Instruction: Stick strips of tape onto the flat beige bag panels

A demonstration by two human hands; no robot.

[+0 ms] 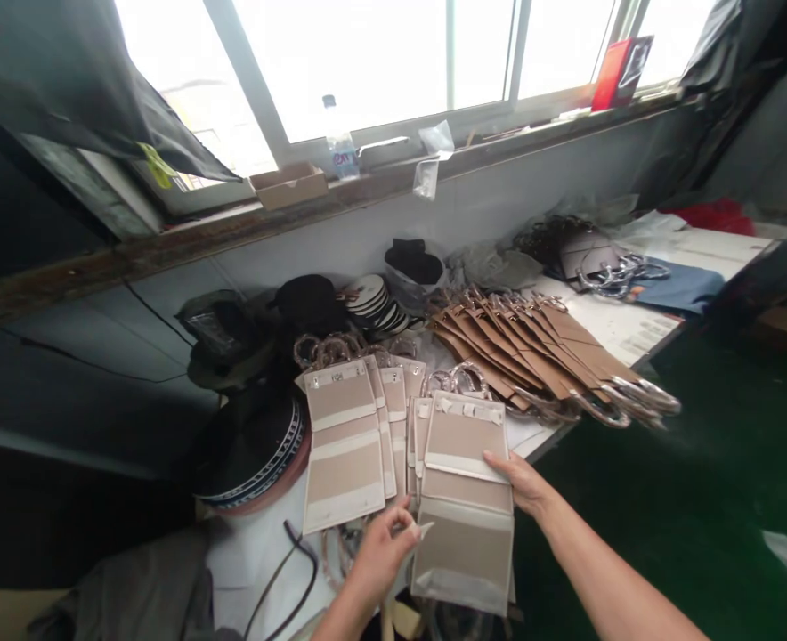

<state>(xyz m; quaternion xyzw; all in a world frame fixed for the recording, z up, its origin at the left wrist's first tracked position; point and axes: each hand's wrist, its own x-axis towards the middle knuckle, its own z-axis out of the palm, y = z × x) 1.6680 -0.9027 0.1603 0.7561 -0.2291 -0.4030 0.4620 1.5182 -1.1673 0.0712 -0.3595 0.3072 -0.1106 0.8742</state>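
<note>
By wht tbl (613,331), R fingers (498,462) hold beige, wht-banded panel (464,545), L fingers (398,518) pinch sm. tab (425,530).

Table (611,322): panels (344,478) left of bags (517,343); bag handles (640,397) overhang front edge; ribbon roll (250,445) left of panels.

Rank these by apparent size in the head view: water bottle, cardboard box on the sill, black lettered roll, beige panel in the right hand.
1. Beige panel
2. Black lettered roll
3. Water bottle and cardboard box: too alike to rank
</note>
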